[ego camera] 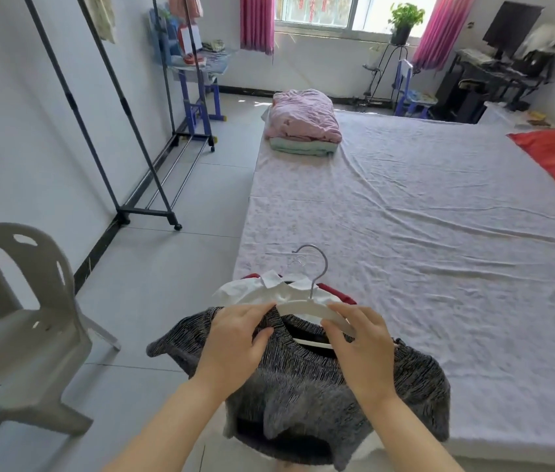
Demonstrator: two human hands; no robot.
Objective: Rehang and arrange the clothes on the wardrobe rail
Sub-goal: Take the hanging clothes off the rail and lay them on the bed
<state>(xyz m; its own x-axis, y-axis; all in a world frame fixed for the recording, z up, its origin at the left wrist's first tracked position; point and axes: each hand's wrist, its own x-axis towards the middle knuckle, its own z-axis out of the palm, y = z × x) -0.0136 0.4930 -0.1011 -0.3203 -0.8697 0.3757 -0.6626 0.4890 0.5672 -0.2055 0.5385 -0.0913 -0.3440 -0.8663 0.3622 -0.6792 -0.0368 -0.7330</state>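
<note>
Head view — over the bed's [405, 206] near edge, left hand [238, 338] fingers pinch the grey sweater [320, 396], right hand [361, 345] grips its hanger [303, 306]; rack [99, 114] looks sparse — hanging remains.

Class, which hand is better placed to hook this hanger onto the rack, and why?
Likely the left hand: it holds the sweater at the left end of the hanger, and the rack stands on that side. The right hand grips the opposite end.

Three garments [303, 386], perhaps three hangers [303, 306], two hands [235, 338]
</note>
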